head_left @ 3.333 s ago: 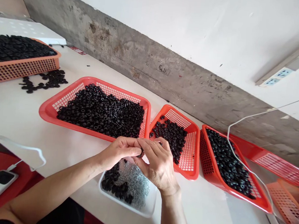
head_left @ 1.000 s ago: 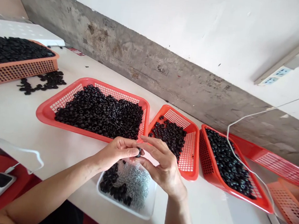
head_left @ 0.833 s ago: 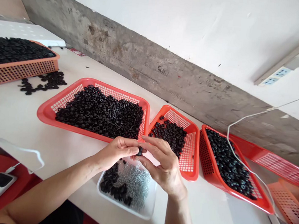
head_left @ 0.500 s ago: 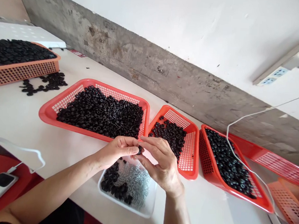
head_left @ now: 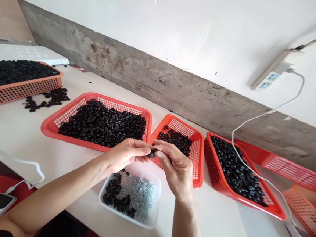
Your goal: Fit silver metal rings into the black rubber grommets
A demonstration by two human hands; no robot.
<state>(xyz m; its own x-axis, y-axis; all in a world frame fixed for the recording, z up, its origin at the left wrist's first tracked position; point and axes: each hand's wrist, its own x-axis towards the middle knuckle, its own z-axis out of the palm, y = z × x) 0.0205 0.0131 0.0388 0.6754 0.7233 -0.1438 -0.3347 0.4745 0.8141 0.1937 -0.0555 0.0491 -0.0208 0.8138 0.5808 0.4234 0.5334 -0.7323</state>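
A small black round part [head_left: 152, 153] is pinched between the fingertips of both hands. My left hand [head_left: 127, 153] grips it from the left, thumb on top. From the other side, my right hand [head_left: 176, 168] closes its thumb and fingers on the same part. Its finer details are covered by the fingers. Below the hands sits a clear plastic tub [head_left: 153, 217] with small shiny silver pieces [head_left: 141, 195] and small black pieces [head_left: 119, 200]. Just beyond the hands are a large red basket [head_left: 48, 133] and a smaller red basket [head_left: 199, 170], both holding black ring-like parts.
Farther right stands another red basket [head_left: 278, 212] of black parts, crossed by a white cable [head_left: 253, 171] from a wall power strip [head_left: 269, 78]. An orange basket [head_left: 24, 90] of black pieces is at far left, loose pieces [head_left: 56, 95] beside it. The wall [head_left: 140, 72] runs behind.
The camera view has shifted a little. My hands are angled differently around the black part, and my right thumb now presses against it.
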